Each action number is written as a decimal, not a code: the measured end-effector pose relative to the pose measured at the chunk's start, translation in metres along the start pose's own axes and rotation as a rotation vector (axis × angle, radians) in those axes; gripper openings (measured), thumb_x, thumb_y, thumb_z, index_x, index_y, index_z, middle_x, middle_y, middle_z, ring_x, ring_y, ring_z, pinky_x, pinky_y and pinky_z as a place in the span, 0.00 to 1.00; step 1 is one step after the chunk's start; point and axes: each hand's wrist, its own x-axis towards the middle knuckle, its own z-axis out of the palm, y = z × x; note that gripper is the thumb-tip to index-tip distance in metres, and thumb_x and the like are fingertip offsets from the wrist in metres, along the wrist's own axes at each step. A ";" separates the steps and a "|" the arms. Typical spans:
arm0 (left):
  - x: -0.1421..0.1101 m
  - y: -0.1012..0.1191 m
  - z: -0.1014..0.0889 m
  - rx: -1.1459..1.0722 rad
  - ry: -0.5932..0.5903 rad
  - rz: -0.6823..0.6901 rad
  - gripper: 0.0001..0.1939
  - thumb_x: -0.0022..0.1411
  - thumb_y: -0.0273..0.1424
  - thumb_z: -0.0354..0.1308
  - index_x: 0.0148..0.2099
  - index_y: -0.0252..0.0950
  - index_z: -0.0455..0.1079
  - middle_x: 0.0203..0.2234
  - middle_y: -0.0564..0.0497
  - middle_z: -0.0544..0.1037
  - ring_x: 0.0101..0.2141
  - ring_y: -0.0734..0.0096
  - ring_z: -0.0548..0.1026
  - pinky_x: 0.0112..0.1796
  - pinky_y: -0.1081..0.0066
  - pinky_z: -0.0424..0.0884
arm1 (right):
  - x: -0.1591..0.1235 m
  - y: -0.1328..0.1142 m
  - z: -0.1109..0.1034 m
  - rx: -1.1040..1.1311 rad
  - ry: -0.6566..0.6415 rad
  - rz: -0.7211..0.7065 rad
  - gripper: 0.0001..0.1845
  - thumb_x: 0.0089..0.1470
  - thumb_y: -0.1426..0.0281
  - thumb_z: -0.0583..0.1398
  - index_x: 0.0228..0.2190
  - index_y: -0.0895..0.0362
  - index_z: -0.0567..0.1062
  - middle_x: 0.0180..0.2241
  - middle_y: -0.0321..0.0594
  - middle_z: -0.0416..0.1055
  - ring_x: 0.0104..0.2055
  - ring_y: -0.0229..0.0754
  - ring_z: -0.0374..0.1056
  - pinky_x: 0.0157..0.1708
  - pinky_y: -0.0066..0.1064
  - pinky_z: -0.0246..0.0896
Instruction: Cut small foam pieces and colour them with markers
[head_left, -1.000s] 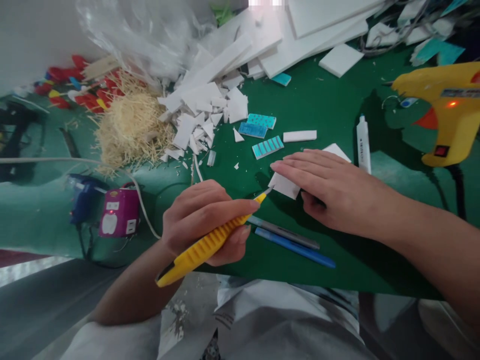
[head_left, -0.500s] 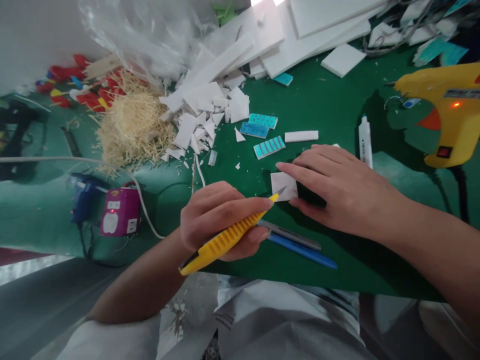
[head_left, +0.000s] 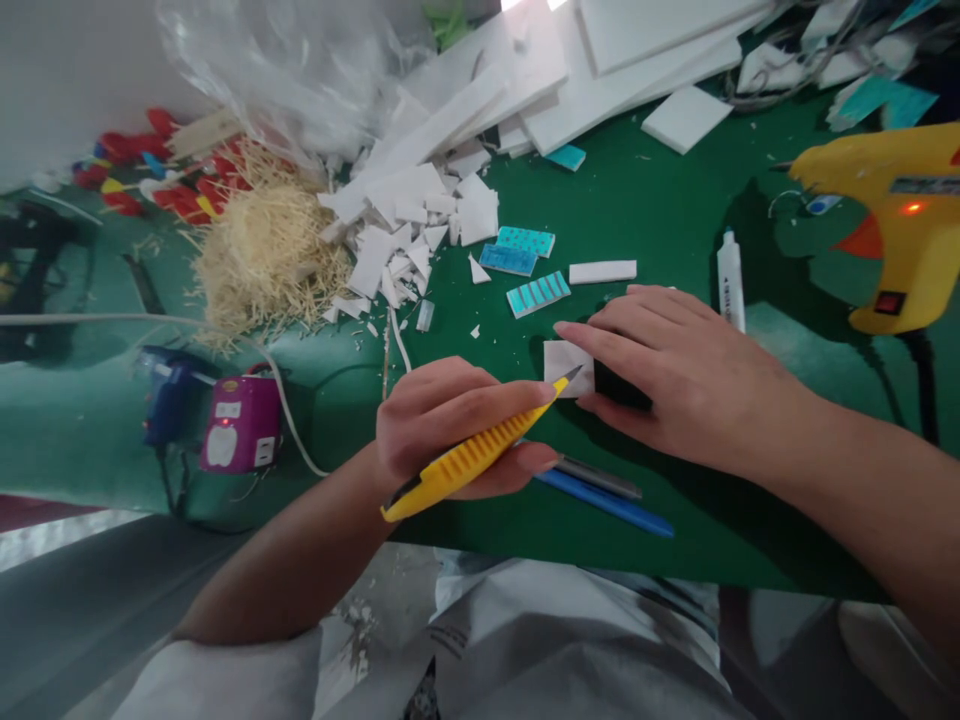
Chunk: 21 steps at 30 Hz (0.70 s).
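Note:
My left hand (head_left: pixel 457 425) is closed round a yellow craft knife (head_left: pixel 472 450), its blade tip over a small white foam board piece (head_left: pixel 566 368). Whether the tip touches the surface I cannot make out. Thumb and index finger of my right hand (head_left: pixel 675 375) hold that piece by its right part and far edge on the green table. Beyond the hands lie a blue striped piece (head_left: pixel 538 295), a narrow white strip (head_left: pixel 602 271) and two other blue pieces (head_left: pixel 510 259). A blue pen (head_left: pixel 607 502) and a grey pen (head_left: pixel 604 477) lie near the front edge.
A yellow glue gun (head_left: pixel 889 225) with a lit orange light stands at right, beside a white marker (head_left: pixel 730 280). White foam scraps (head_left: pixel 405 230), a straw heap (head_left: pixel 262 250) and a purple power adapter (head_left: pixel 240 425) with a white cable occupy the left. Foam sheets (head_left: pixel 600 90) lie at the back.
My left hand and the knife have moved slightly right and away from me, the blade tip shifting across the white piece. My right hand has barely moved.

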 end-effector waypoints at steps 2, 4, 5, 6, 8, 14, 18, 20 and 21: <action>0.001 -0.001 0.001 -0.007 0.004 0.004 0.11 0.73 0.39 0.59 0.48 0.36 0.75 0.26 0.53 0.82 0.23 0.75 0.77 0.27 0.75 0.76 | 0.000 0.000 0.000 -0.004 0.003 -0.003 0.22 0.64 0.69 0.60 0.56 0.67 0.76 0.44 0.53 0.79 0.49 0.56 0.74 0.51 0.48 0.70; 0.001 -0.002 0.003 -0.009 0.013 0.008 0.10 0.73 0.38 0.59 0.48 0.37 0.75 0.26 0.53 0.82 0.23 0.74 0.77 0.27 0.75 0.76 | 0.001 0.000 0.000 -0.008 0.007 -0.006 0.22 0.64 0.69 0.60 0.56 0.68 0.76 0.44 0.54 0.79 0.48 0.56 0.74 0.51 0.49 0.70; 0.002 -0.002 0.003 -0.010 0.016 0.014 0.10 0.73 0.38 0.59 0.48 0.37 0.75 0.26 0.53 0.81 0.22 0.74 0.76 0.26 0.75 0.75 | 0.001 0.000 0.000 -0.010 0.008 -0.007 0.22 0.64 0.69 0.60 0.55 0.68 0.76 0.44 0.54 0.79 0.48 0.56 0.75 0.51 0.50 0.71; 0.002 -0.002 0.003 -0.011 0.017 0.019 0.10 0.73 0.38 0.59 0.48 0.37 0.75 0.25 0.54 0.81 0.22 0.74 0.76 0.26 0.75 0.75 | 0.001 0.000 0.000 -0.011 0.009 -0.010 0.22 0.64 0.69 0.60 0.55 0.68 0.76 0.44 0.54 0.79 0.48 0.56 0.75 0.51 0.50 0.71; 0.002 -0.003 0.004 -0.012 0.016 0.024 0.10 0.73 0.37 0.59 0.47 0.37 0.75 0.24 0.54 0.80 0.21 0.75 0.75 0.25 0.75 0.74 | 0.001 0.001 0.000 -0.014 0.012 -0.017 0.21 0.64 0.69 0.60 0.55 0.67 0.76 0.43 0.54 0.79 0.48 0.56 0.75 0.51 0.50 0.71; 0.002 -0.002 0.003 0.006 0.009 0.035 0.08 0.72 0.35 0.57 0.45 0.37 0.74 0.24 0.55 0.79 0.20 0.77 0.74 0.25 0.75 0.73 | 0.001 0.002 0.001 -0.044 0.027 -0.025 0.18 0.65 0.67 0.59 0.50 0.65 0.78 0.41 0.52 0.78 0.46 0.55 0.75 0.50 0.50 0.72; 0.002 -0.001 0.002 0.005 0.019 0.050 0.08 0.71 0.34 0.56 0.45 0.36 0.74 0.23 0.55 0.78 0.20 0.76 0.74 0.25 0.74 0.72 | 0.000 0.003 0.000 -0.040 0.014 -0.051 0.15 0.65 0.68 0.59 0.47 0.64 0.80 0.41 0.51 0.78 0.45 0.53 0.75 0.52 0.49 0.71; 0.003 -0.001 0.000 0.007 0.012 0.055 0.08 0.71 0.33 0.56 0.44 0.36 0.74 0.22 0.55 0.78 0.20 0.76 0.73 0.25 0.74 0.72 | 0.000 0.003 0.000 -0.043 0.009 -0.047 0.15 0.65 0.68 0.59 0.47 0.63 0.80 0.41 0.51 0.78 0.46 0.52 0.75 0.53 0.48 0.70; 0.003 -0.002 0.000 0.009 0.001 0.057 0.08 0.71 0.33 0.56 0.44 0.36 0.74 0.22 0.55 0.78 0.20 0.76 0.73 0.24 0.73 0.72 | 0.000 0.003 0.000 -0.046 0.007 -0.042 0.15 0.66 0.67 0.59 0.47 0.63 0.80 0.42 0.51 0.78 0.46 0.52 0.75 0.53 0.48 0.70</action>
